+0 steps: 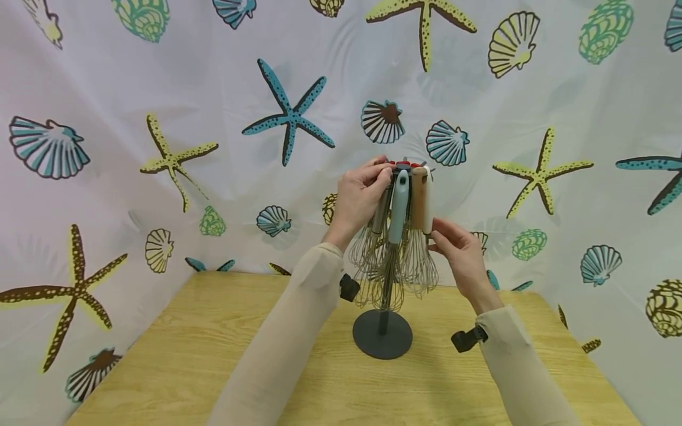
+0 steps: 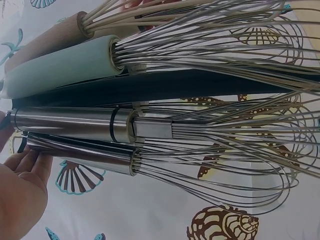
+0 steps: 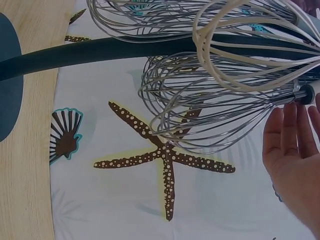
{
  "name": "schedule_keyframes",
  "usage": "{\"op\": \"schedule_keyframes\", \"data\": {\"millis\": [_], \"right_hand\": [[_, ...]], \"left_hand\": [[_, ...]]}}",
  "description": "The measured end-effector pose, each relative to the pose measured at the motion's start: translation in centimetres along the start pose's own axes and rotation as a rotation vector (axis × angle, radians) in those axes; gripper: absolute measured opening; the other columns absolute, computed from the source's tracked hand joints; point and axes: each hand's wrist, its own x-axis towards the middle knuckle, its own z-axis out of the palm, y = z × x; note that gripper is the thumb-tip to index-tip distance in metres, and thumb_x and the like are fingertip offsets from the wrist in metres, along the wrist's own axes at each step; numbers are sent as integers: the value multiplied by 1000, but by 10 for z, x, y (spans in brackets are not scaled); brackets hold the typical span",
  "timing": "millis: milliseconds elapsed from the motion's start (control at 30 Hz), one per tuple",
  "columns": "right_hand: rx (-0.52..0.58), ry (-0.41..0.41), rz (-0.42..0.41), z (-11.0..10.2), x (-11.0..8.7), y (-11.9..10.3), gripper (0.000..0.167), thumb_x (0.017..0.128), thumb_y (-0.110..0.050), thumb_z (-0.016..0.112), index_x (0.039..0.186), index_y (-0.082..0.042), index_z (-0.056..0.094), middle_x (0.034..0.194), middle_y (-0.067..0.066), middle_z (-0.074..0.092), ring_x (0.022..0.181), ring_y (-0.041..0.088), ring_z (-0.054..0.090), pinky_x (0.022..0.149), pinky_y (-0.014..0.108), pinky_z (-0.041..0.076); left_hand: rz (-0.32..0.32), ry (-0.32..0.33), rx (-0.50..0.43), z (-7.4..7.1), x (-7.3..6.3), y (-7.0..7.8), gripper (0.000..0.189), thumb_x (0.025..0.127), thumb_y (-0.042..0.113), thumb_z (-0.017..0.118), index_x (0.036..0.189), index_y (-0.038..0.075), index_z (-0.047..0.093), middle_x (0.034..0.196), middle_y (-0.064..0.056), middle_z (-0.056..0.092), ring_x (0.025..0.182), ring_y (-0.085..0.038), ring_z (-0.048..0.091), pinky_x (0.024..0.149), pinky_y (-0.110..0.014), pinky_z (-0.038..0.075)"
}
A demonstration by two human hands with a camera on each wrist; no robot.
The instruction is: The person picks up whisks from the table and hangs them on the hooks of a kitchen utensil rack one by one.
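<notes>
Several whisks hang around a dark stand (image 1: 382,346) in the head view. Among their handles are a pale blue one (image 1: 399,207), a wooden one (image 1: 419,198) and a white one (image 1: 428,207). At the top left of the stand my left hand (image 1: 362,192) pinches the upper end of a steel-handled whisk (image 2: 85,152); a second steel handle (image 2: 70,122) hangs beside it. My right hand (image 1: 460,254) is at the right, its extended fingers (image 3: 290,130) touching the lower end of the white-handled whisk. Red handle tops (image 1: 403,163) show behind; the rest of them is hidden.
The stand's round base rests on a light wooden table (image 1: 213,343). A white curtain (image 1: 213,71) printed with starfish and shells surrounds the table at the back and both sides. Black wrist cameras (image 1: 465,340) protrude from both sleeves.
</notes>
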Motion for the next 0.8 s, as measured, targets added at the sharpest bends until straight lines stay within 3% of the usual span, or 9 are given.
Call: {"op": "schedule_keyframes", "data": {"millis": [400, 600, 800], "right_hand": [[-30, 14, -46, -6, -9, 1, 41, 99, -20, 60, 133, 2, 57, 114, -6, 64, 102, 7, 64, 85, 22, 56], [-73, 13, -58, -10, -16, 3, 42, 99, -21, 58, 133, 5, 57, 115, -6, 66, 106, 12, 65, 85, 22, 56], [-145, -15, -38, -12, -22, 4, 42, 100, -22, 58, 134, 3, 57, 116, -8, 66, 106, 9, 65, 85, 23, 56]], "left_hand": [[-11, -54, 49, 2, -2, 2, 33, 102, 29, 54, 127, 12, 68, 150, -5, 48, 137, -15, 47, 104, -23, 46], [-13, -102, 157, 0, -14, -6, 49, 103, 37, 50, 151, 31, 40, 150, -2, 48, 137, -16, 47, 110, -28, 42], [-36, -93, 213, -9, -33, -16, 60, 102, 42, 49, 155, 41, 21, 153, -4, 44, 138, -18, 46, 111, -36, 41]]}}
